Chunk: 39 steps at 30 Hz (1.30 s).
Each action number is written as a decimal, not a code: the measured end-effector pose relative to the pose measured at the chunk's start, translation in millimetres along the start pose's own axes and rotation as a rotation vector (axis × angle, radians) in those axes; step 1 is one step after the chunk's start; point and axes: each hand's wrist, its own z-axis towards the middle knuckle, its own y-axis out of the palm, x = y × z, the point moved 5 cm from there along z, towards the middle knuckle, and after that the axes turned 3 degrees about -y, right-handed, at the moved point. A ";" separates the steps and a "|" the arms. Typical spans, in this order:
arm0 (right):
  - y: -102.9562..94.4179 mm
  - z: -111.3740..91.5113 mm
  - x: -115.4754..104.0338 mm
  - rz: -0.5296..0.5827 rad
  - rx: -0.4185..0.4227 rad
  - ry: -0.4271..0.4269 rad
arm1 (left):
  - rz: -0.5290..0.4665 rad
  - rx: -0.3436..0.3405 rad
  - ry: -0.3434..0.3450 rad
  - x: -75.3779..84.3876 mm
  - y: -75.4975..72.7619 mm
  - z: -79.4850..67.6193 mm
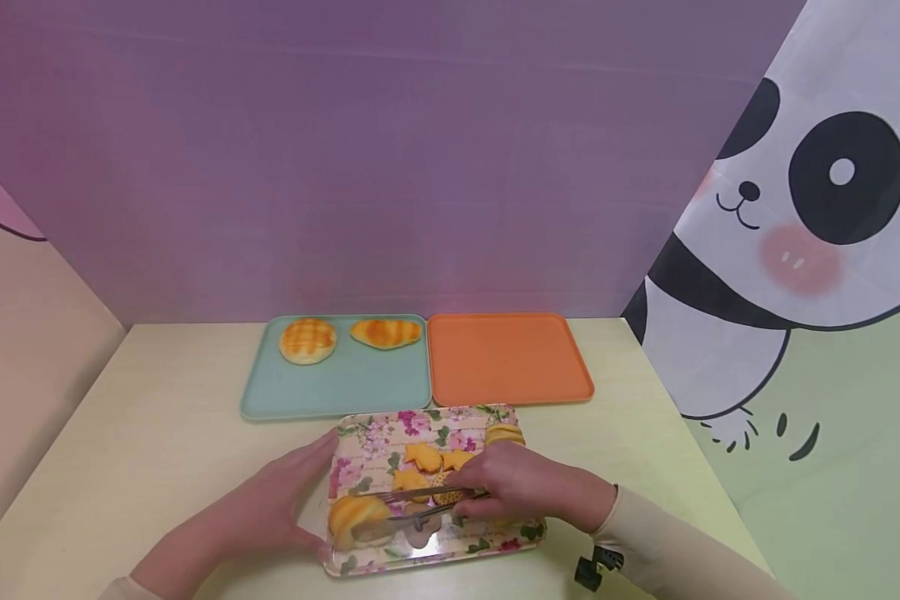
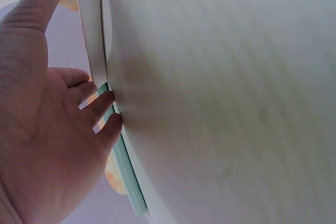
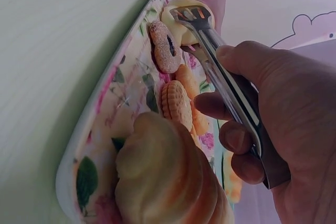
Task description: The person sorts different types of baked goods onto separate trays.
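My right hand [image 1: 532, 483] holds metal tongs [image 3: 228, 80] over the floral tray [image 1: 367, 454]. The tongs' tips lie around a pale golden bread roll [image 1: 342, 521] at the tray's left end. Beside the roll is a sugar-dusted pastry with a dark centre [image 3: 165, 51]. Fish-shaped biscuits [image 1: 423, 457] and a round sandwich biscuit [image 3: 178, 103] sit mid-tray. A ridged bread [image 3: 163, 177] fills the near part of the right wrist view. My left hand [image 1: 270, 504] rests at the tray's left edge, thumb and fingers spread along it.
Behind the floral tray lies a teal tray [image 1: 337, 387] bearing a round scored bun [image 1: 307, 342] and a pointed bread [image 1: 386, 333]. An orange tray [image 1: 506, 358] adjoins it on the right. A purple backdrop [image 1: 390, 167] stands at the table's far edge.
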 end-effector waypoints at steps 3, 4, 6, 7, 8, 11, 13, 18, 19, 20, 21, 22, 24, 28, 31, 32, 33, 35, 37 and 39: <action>-2.5 -1.0 1.7 -0.007 0.006 0.011 | 0.000 0.006 0.008 1.3 -1.1 -0.8; -4.1 -1.4 1.8 -0.012 0.015 0.005 | 0.000 0.009 0.014 1.9 -1.5 -1.1; -7.6 -2.1 2.5 -0.022 0.042 -0.010 | -0.001 0.013 0.022 2.7 -2.1 -1.5; -9.6 -2.4 2.8 -0.037 0.058 -0.019 | -0.001 0.013 0.023 2.6 -2.1 -1.6; -11.7 -2.6 3.1 -0.046 0.071 -0.025 | 0.000 0.014 0.018 2.3 -2.0 -1.6; -17.0 -2.5 6.1 -0.057 0.097 -0.027 | 0.000 0.016 0.022 1.4 -1.9 -1.0; -20.5 -2.1 9.2 -0.069 0.107 -0.016 | -0.005 0.009 0.009 -0.2 -1.0 0.0; -31.3 0.0 17.6 -0.073 0.117 0.043 | -0.022 -0.015 -0.019 -3.3 1.1 2.3; -34.0 0.7 19.0 -0.076 0.117 0.056 | -0.025 -0.017 -0.017 -3.6 1.3 2.4; -36.4 1.6 20.6 -0.078 0.121 0.065 | -0.029 -0.016 -0.017 -4.0 1.5 2.7; -38.8 2.6 22.4 -0.078 0.126 0.071 | -0.030 -0.015 -0.015 -4.6 1.6 2.9; -40.9 3.4 24.6 -0.083 0.131 0.076 | -0.029 -0.012 -0.011 -4.9 1.8 3.1; -45.1 5.0 29.7 -0.090 0.143 0.086 | -0.028 -0.009 -0.002 -5.8 2.4 3.3; -54.5 7.0 40.2 -0.102 0.181 0.066 | -0.021 -0.002 0.000 -3.6 4.7 1.9; -60.2 11.1 48.3 -0.113 0.201 0.049 | -0.027 -0.002 -0.010 -1.9 5.8 0.7; -61.5 12.7 51.2 -0.114 0.205 0.050 | -0.029 -0.003 -0.013 -1.2 6.2 0.1; -62.8 14.4 53.4 -0.113 0.206 0.054 | -0.029 -0.003 -0.017 -0.5 6.5 -0.3; -64.6 18.1 58.4 -0.116 0.204 0.063 | -0.027 0.001 -0.014 1.2 7.1 -1.6; -65.3 21.7 64.0 -0.106 0.194 0.088 | -0.020 0.004 -0.013 2.9 8.0 -2.9; -66.6 25.4 68.6 -0.088 0.188 0.116 | -0.012 0.010 -0.009 4.2 8.6 -4.1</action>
